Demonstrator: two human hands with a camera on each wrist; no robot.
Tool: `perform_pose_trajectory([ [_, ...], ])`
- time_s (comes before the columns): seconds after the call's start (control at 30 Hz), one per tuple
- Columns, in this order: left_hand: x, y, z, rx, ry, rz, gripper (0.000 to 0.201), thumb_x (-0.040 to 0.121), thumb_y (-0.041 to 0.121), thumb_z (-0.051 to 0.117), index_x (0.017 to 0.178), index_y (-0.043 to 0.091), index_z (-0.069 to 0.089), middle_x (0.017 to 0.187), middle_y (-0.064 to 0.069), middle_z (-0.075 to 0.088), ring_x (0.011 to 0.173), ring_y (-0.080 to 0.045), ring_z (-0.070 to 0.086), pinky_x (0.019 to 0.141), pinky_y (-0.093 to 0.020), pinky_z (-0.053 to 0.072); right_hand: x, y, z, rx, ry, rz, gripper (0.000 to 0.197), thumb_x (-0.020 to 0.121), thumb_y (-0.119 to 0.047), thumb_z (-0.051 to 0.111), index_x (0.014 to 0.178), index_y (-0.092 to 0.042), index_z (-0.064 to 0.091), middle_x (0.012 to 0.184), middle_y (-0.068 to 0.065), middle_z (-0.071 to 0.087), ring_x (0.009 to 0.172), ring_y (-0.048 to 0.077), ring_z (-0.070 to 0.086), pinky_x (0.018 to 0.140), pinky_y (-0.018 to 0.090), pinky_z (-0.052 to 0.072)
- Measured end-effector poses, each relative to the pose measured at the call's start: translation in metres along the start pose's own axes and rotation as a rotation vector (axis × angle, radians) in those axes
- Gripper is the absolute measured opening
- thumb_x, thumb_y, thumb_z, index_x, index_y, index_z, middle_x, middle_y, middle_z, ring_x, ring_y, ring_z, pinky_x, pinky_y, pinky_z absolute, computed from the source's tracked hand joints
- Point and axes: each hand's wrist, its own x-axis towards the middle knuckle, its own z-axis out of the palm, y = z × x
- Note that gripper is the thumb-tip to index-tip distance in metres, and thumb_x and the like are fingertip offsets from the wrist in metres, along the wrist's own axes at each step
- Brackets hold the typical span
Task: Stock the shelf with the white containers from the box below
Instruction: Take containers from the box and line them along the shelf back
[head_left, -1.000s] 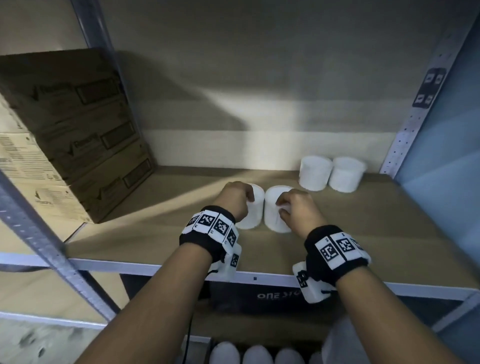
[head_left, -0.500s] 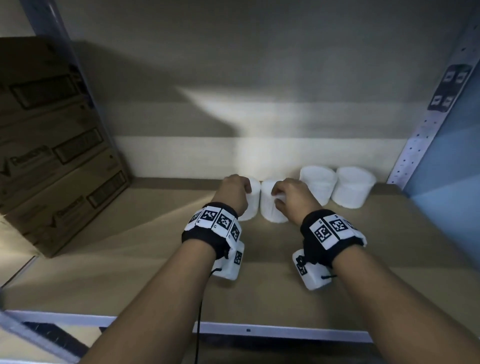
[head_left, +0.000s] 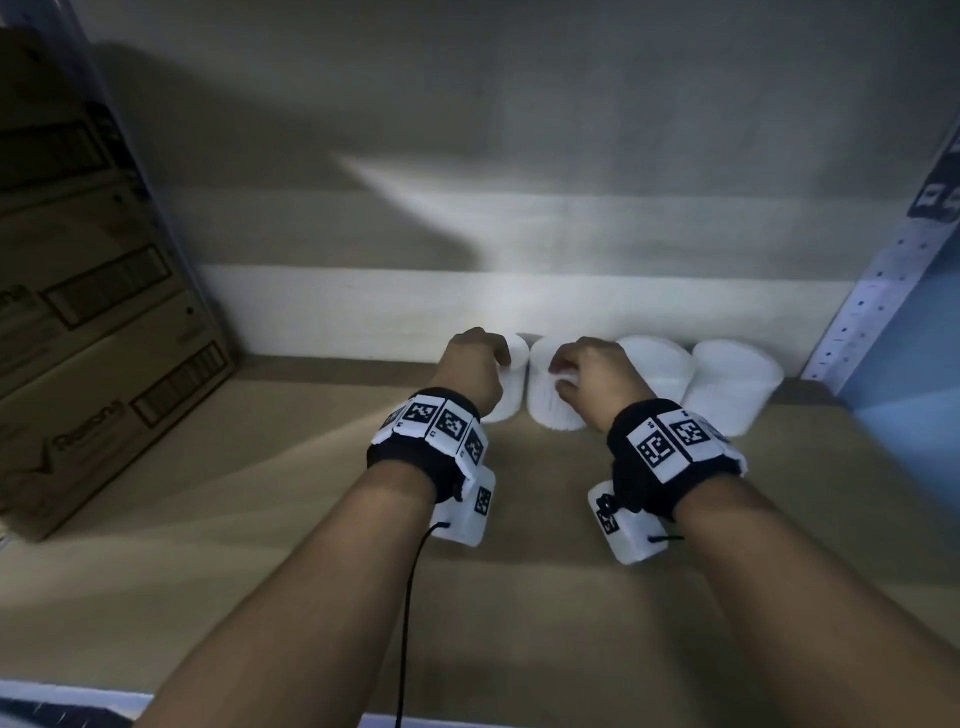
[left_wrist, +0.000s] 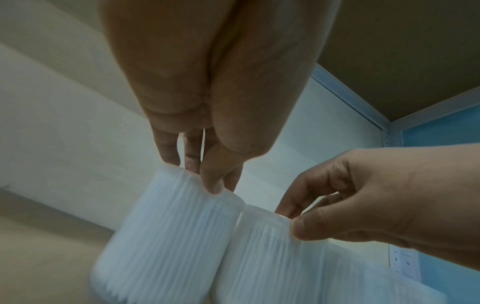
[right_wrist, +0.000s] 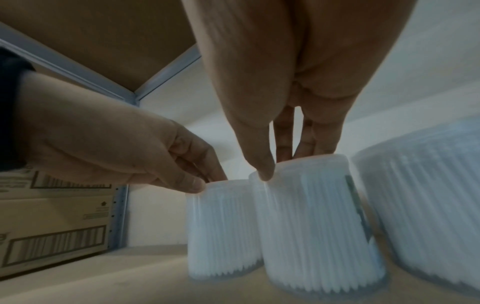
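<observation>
1. White containers stand in a row of four along the back edge of the shelf (head_left: 519, 597), toward its right rear corner; their translucent ribbed-looking walls show tightly packed white sticks inside, standing upright. What the sticks are cannot be told through the blur.
2. Leftmost container (head_left: 511, 384) is pinched at its top rim by the left hand (head_left: 472, 371); thumb on the near side and fingers (left_wrist: 168, 152) on the far side are closed on the rim.
3. Second container (head_left: 545, 395) stands just beside the first, their sides touching or nearly so, and the right hand (head_left: 597, 379) pinches its top rim the same way, thumb in front and fingers (right_wrist: 284, 142) behind.
4. Both held containers sit upright with their bases on the shelf board.
5. Third container (head_left: 662, 366) stands just right of the right hand, touching no hand, and the fourth container (head_left: 735, 387) stands beside it, nearest the perforated metal upright (head_left: 883, 260) at the shelf's right rear corner.
6. Printed cardboard boxes (head_left: 93, 312) are stacked at the shelf's left edge, well apart from the containers.
7. Each wrist wears a black band with square-patterned markers.
</observation>
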Motion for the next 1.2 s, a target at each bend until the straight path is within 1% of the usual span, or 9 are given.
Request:
perform_pose_trajectory([
  [0.17,0.000,0.000,0.000,0.015,-0.020,0.023,0.033,0.088,-0.005,0.049,0.115,0.008,0.064,0.122,-0.011,0.058,0.115,-0.026,0.053,0.091,-0.024,0.040,0.003,0.002,-0.004,0.044,-0.020,0.009,0.028,0.086,-0.002,0.056,0.112,-0.006,0.068,0.118,0.013,0.064,0.110,0.026,0.059,0.096,0.026,0.041],
  [0.33,-0.006,0.004,-0.004,-0.046,-0.050,0.028,0.034,0.088,0.007,0.052,0.120,0.014,0.063,0.128,-0.007,0.058,0.120,-0.024,0.051,0.094,-0.022,0.038,-0.012,0.004,-0.010,0.117,-0.026,0.044,0.036,0.086,-0.006,0.061,0.121,-0.011,0.063,0.126,0.006,0.061,0.118,0.022,0.054,0.098,0.019,0.036],
  [0.47,-0.023,0.014,-0.011,-0.001,-0.060,0.067,0.044,0.082,0.013,0.061,0.126,0.016,0.057,0.128,-0.008,0.056,0.122,-0.027,0.048,0.100,-0.035,0.044,-0.036,0.009,-0.017,0.107,-0.007,0.074,0.034,0.085,-0.014,0.064,0.119,-0.012,0.062,0.123,0.010,0.059,0.116,0.025,0.053,0.102,0.030,0.042],
  [0.53,-0.036,0.020,-0.015,0.013,-0.099,0.065,0.047,0.082,0.017,0.064,0.128,0.016,0.055,0.130,-0.008,0.054,0.122,-0.026,0.046,0.101,-0.037,0.042,-0.053,0.011,-0.021,0.120,-0.001,0.111,0.032,0.085,-0.017,0.063,0.117,-0.012,0.063,0.122,0.009,0.058,0.114,0.024,0.054,0.100,0.032,0.044],
  [0.6,-0.051,0.024,-0.020,0.026,-0.143,0.057,0.049,0.084,0.021,0.063,0.131,0.016,0.052,0.132,-0.007,0.051,0.125,-0.025,0.043,0.103,-0.036,0.040,-0.072,0.011,-0.026,0.119,0.000,0.138,0.033,0.086,-0.019,0.062,0.118,-0.013,0.062,0.123,0.007,0.057,0.114,0.022,0.055,0.098,0.029,0.044],
  [0.8,-0.101,0.038,-0.042,0.050,-0.227,0.009,0.052,0.085,0.027,0.062,0.134,0.022,0.047,0.139,-0.001,0.044,0.131,-0.021,0.042,0.107,-0.036,0.039,-0.127,-0.002,-0.045,0.061,-0.115,0.171,0.040,0.086,-0.025,0.062,0.125,-0.020,0.056,0.131,0.003,0.050,0.123,0.021,0.047,0.104,0.030,0.040],
  [0.97,-0.151,0.053,-0.054,0.073,-0.249,0.004,0.053,0.084,0.028,0.064,0.134,0.023,0.048,0.137,-0.001,0.047,0.127,-0.020,0.045,0.104,-0.034,0.043,-0.171,-0.020,-0.054,0.045,-0.070,0.164,0.036,0.085,-0.029,0.064,0.120,-0.020,0.059,0.127,0.002,0.056,0.122,0.021,0.048,0.102,0.034,0.043],
  [1.1,-0.190,0.061,-0.058,0.046,-0.294,0.006,0.054,0.084,0.026,0.066,0.134,0.020,0.049,0.138,-0.004,0.046,0.127,-0.021,0.046,0.104,-0.035,0.044,-0.205,-0.032,-0.060,0.037,-0.085,0.157,0.036,0.086,-0.028,0.064,0.120,-0.018,0.060,0.128,0.004,0.054,0.120,0.023,0.050,0.100,0.032,0.043],
  [1.2,-0.215,0.065,-0.061,0.053,-0.317,0.028,0.054,0.085,0.026,0.066,0.135,0.018,0.047,0.139,-0.004,0.044,0.128,-0.022,0.044,0.103,-0.035,0.043,-0.229,-0.039,-0.064,0.025,-0.107,0.165,0.036,0.085,-0.029,0.064,0.120,-0.020,0.059,0.130,0.003,0.053,0.122,0.025,0.049,0.102,0.035,0.043],
])
